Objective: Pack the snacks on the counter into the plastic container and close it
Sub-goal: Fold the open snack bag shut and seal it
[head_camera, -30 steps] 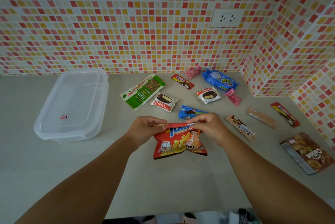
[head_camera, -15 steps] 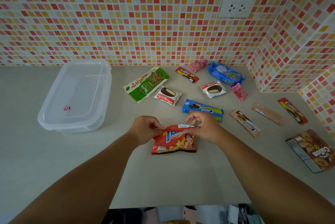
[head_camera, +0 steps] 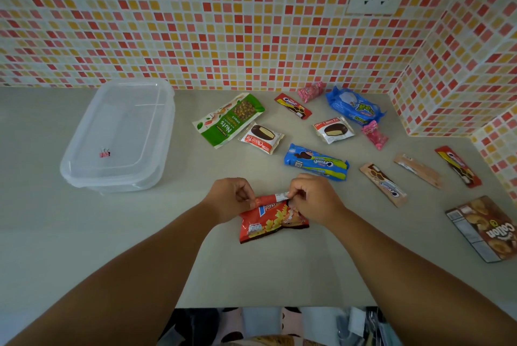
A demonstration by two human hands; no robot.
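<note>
A red potato snack bag [head_camera: 268, 224] lies on the counter in front of me. My left hand [head_camera: 228, 197] and my right hand [head_camera: 313, 198] both pinch its folded top edge. The clear plastic container [head_camera: 117, 135] stands at the left with its lid on, a small pink binder clip [head_camera: 105, 153] visible on or in it. Loose snacks lie beyond: a green nuts pack [head_camera: 229, 119], two choco pies [head_camera: 261, 137] [head_camera: 333, 129], a blue cream-cookie pack [head_camera: 316, 162].
More snacks spread to the right: a blue bag [head_camera: 354, 108], pink candies [head_camera: 373, 135], thin wafer sticks [head_camera: 383, 183], a brown biscuit box [head_camera: 486, 229]. The tiled wall [head_camera: 447, 88] juts out at the right. The counter's front edge [head_camera: 279, 306] runs below my arms.
The bag's top has been folded down and the bag lowered flat onto the counter, so it looks shorter. Both hands stay on its top edge. The camera has tilted slightly.
</note>
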